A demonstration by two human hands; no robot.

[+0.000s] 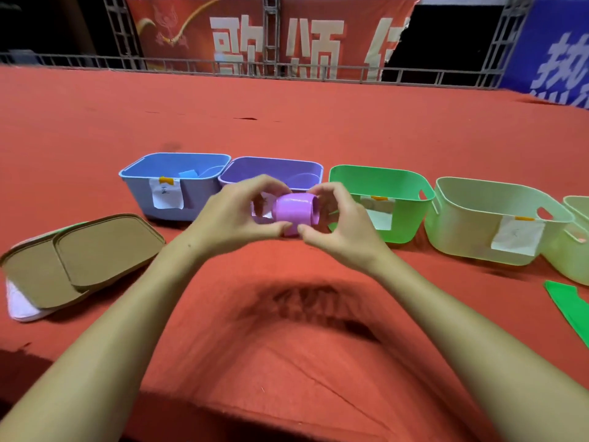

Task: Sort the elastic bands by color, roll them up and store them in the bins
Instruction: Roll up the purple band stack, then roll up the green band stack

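Cloth: red table cloth covers the whole work surface, with wide bare room behind the bins and in front of the hands.
Bins: five stand in a row across the middle, blue bin, purple bin, green bin, pale green bin, and a fifth cut off at the right edge.
Lids: stack of brown lids lies well left of the hands, out of the way.
Loose band: green band lies flat near the right edge, not yet rolled.
Left hand: left hand pinches the pink roll's left end, thumb under, fingers curled over.
Right hand: right hand pinches the right end the same way, fingers arched over the open core.
Roll: pink rolled band is held in the air between both hands, long axis running left to right, just in front of the purple bin's near wall.
Coming move: likely forward and slightly up over that near rim; both hands are equally close, and the neighbouring bins touch or nearly touch on each side, so drift sideways risks the wrong bin.
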